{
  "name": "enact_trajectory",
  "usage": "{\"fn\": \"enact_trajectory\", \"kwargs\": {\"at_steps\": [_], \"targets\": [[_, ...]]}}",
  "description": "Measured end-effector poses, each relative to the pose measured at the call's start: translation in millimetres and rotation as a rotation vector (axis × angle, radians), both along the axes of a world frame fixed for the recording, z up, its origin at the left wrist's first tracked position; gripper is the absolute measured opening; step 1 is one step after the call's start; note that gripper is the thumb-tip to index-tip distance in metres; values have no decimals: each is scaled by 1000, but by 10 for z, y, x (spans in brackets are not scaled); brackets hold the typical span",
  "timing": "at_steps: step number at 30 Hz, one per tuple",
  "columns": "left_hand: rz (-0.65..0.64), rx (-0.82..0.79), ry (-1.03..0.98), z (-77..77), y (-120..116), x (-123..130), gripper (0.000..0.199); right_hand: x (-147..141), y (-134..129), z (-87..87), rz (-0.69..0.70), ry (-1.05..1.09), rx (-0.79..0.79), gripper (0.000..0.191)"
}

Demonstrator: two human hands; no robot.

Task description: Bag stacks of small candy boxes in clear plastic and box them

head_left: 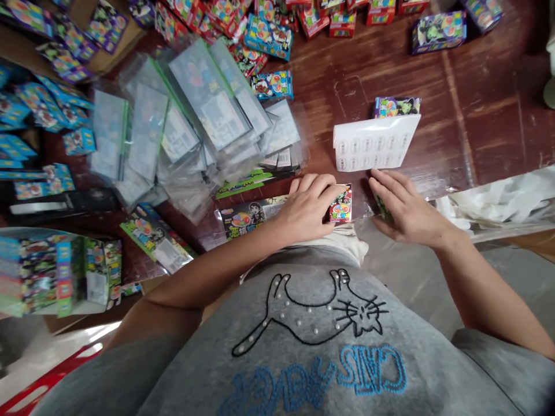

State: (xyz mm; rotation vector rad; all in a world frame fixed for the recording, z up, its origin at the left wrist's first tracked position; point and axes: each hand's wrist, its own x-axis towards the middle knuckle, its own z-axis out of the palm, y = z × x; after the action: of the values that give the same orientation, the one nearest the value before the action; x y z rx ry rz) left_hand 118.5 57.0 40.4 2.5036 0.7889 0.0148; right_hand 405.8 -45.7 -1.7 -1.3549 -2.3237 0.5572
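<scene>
My left hand is closed around the left side of a small red candy-style box at the table's front edge. To its right, my right hand curls over a small box with a green pattern, mostly hidden under the fingers. Just beyond the right fingertips, a white sheet of round printed stickers stands tilted up against a purple box. Beneath my left forearm lies a dark printed packet, partly covered.
Clear plastic sleeves with cards are piled at left centre. Red boxes line the back, blue boxes the left. A purple box stands back right. White paper strips hang along the right front edge.
</scene>
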Motion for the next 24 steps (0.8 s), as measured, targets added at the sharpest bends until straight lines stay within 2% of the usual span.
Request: {"fn": "enact_trajectory", "kwargs": {"at_steps": [2,6,9,11,13,15,17,19,24], "targets": [[-17,-5,-4,-3,14,-16,66,-65,62,-40,-11,-14,29,108],[-1,-28,6,-18,20,65,65,-373,201,-119,-72,-74,72,122],[6,-37,29,8,29,34,66,-540,232,-127,-135,-89,84,110],[-16,-35,26,45,52,-132,77,-563,217,-97,-165,-66,98,103],[-9,-15,30,80,84,-417,96,-550,200,-52,-174,-17,99,105],[40,1,71,91,108,-747,111,-559,210,-8,-107,43,60,107],[93,-12,121,64,112,-1021,110,-626,258,20,12,90,6,103],[115,-38,122,3,91,-1174,100,-749,341,22,97,88,-24,96],[128,-20,-5,-145,7,-1174,89,-1039,544,-56,104,-5,29,96]]}}
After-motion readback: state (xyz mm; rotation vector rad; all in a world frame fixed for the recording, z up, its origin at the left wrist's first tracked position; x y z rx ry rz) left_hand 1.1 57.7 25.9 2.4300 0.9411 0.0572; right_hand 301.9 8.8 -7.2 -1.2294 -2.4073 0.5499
